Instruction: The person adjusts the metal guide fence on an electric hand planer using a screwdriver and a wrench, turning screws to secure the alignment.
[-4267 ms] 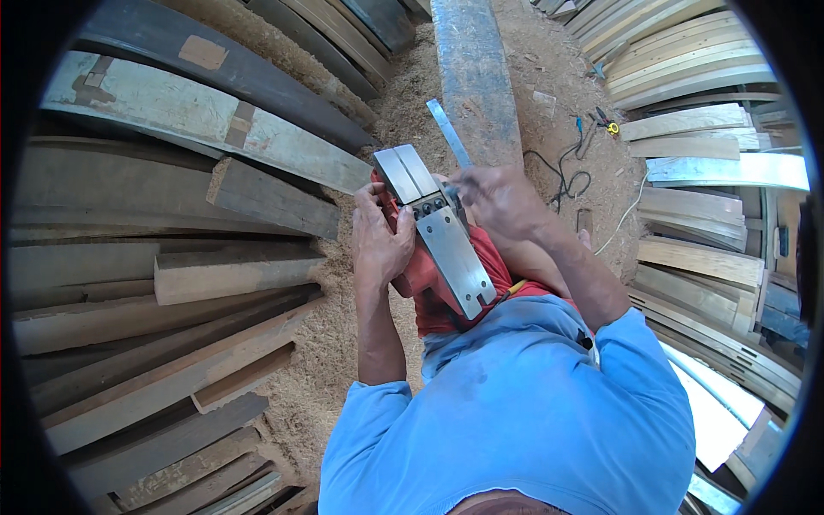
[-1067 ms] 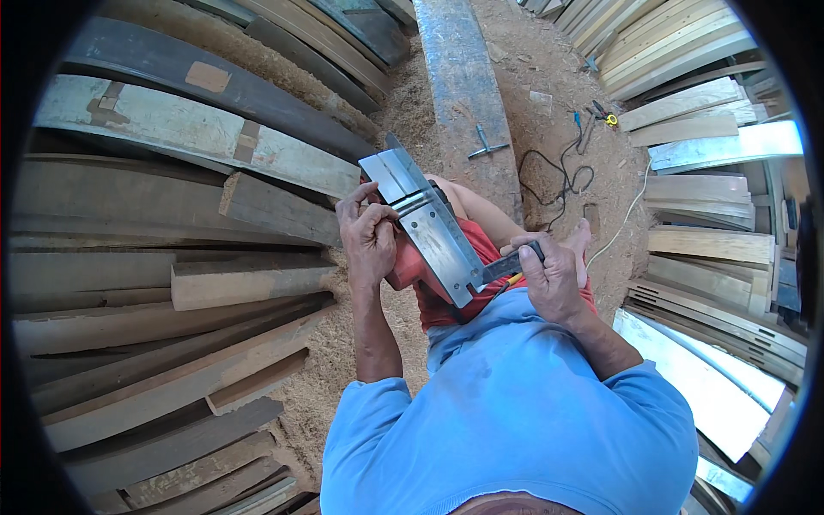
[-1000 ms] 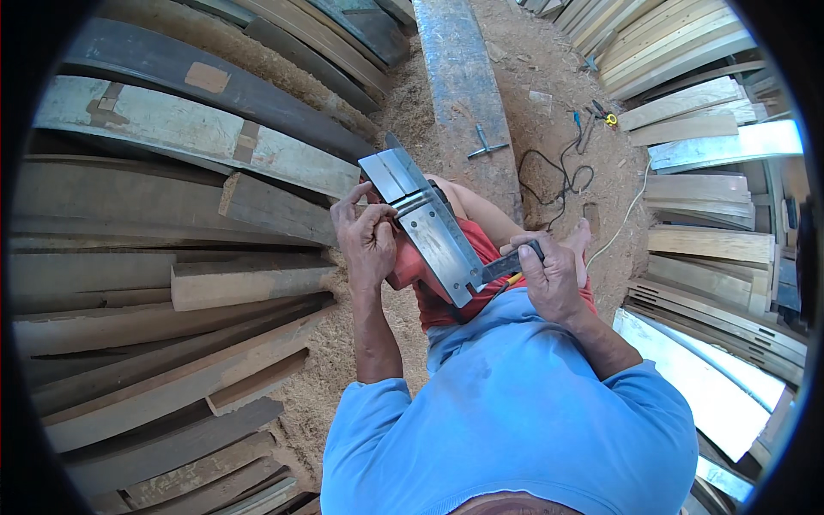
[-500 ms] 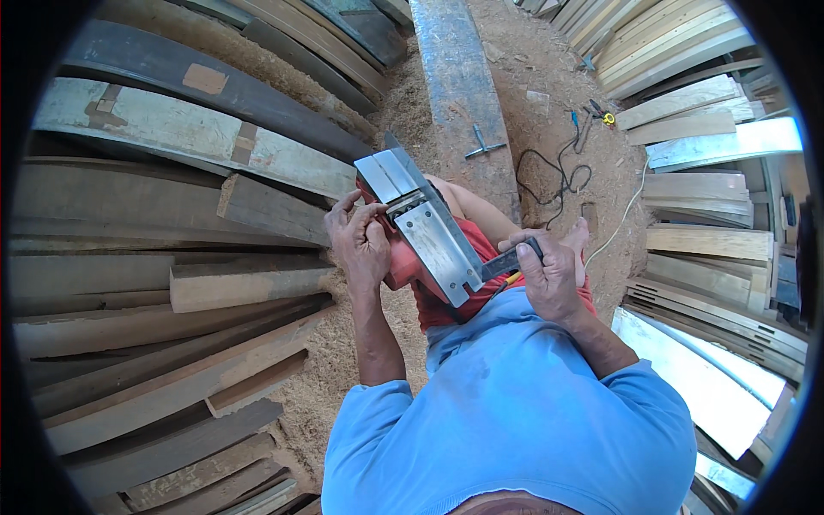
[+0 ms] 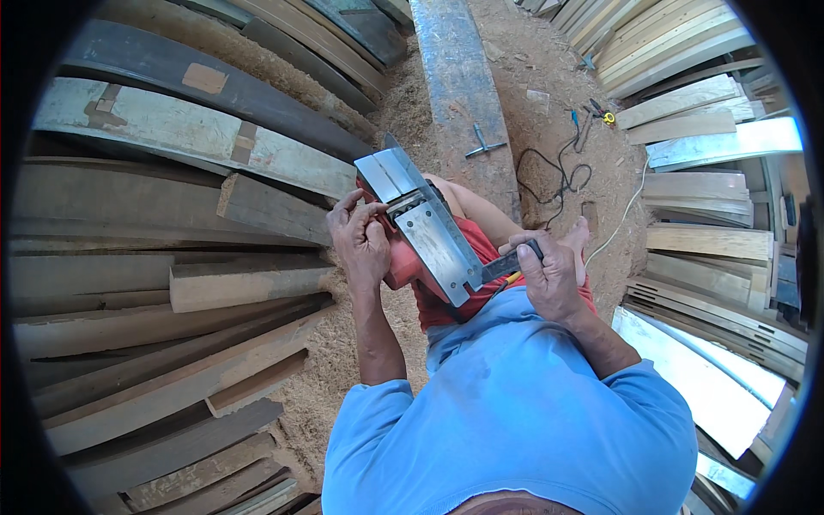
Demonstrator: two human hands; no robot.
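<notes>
An electric planer with a red body (image 5: 402, 268) lies upside down across my lap, its bare metal sole (image 5: 433, 236) facing up. My left hand (image 5: 360, 239) is at its left side by the gap in the sole, fingers pinched together against the machine. My right hand (image 5: 551, 276) is closed around a dark tool (image 5: 506, 262) that sticks out at the sole's rear end, with a bit of yellow showing under it. What the left fingertips pinch is too small to tell.
A long grey beam (image 5: 459, 77) runs ahead over sawdust, with a T-shaped wrench (image 5: 482, 148) on it. A black cable (image 5: 558, 172) and a small yellow object (image 5: 608, 118) lie to its right. Stacked planks (image 5: 172, 215) fill the left, more boards (image 5: 712, 240) the right, and a white sheet (image 5: 704, 378) lies lower right.
Since the first frame my right hand left the planer's front and now grips the dark tool at its rear; the T-shaped wrench now lies on the beam. In the last second only my left fingers shifted slightly.
</notes>
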